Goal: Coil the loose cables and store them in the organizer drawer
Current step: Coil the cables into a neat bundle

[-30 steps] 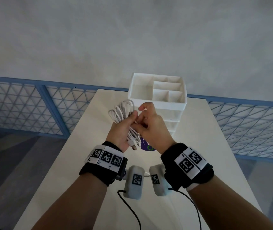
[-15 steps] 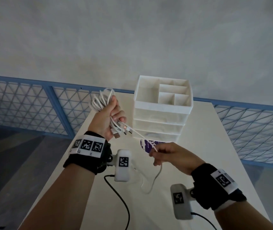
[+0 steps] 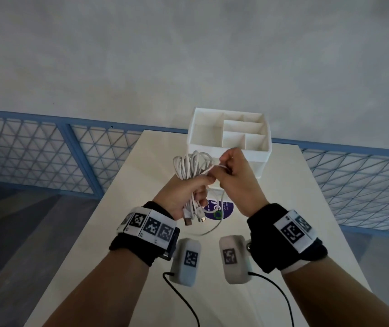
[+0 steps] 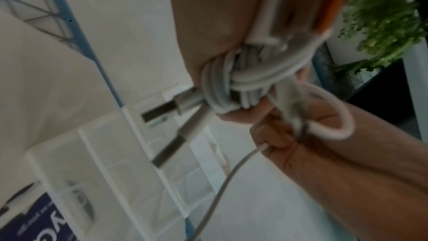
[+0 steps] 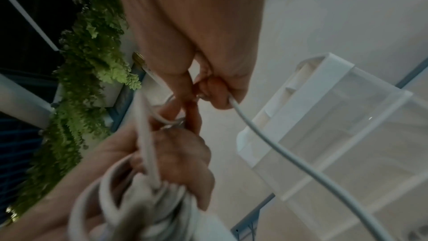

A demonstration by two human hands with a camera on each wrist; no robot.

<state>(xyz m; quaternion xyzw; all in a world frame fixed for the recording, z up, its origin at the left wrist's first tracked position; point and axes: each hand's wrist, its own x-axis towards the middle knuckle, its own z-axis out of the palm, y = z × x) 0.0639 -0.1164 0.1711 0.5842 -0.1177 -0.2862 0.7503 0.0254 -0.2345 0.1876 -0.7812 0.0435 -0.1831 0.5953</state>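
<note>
My left hand (image 3: pixel 184 194) grips a bundle of white cables (image 3: pixel 192 165) held above the table, loops sticking up and USB plugs (image 3: pixel 188 220) hanging below the fist. In the left wrist view the cable bundle (image 4: pixel 234 87) is wrapped crosswise by one strand. My right hand (image 3: pixel 233 175) pinches the loose white strand (image 5: pixel 266 135) right beside the bundle, and its slack hangs down to the table. The white organizer (image 3: pixel 231 140) stands just behind both hands, with open compartments on top and clear drawers (image 4: pixel 129 171) below, all closed.
The white table (image 3: pixel 283 208) is narrow, with a blue mesh fence (image 3: pixel 35 149) behind and beside it. A purple round sticker (image 3: pixel 219 210) lies in front of the organizer. Green plants (image 5: pixel 88 61) hang off to the side. Black sensor cords trail from both wrists.
My right hand, which had pulled the loose strand down and right, has come back up to the bundle. My left hand has moved right and lower, closer to the organizer.
</note>
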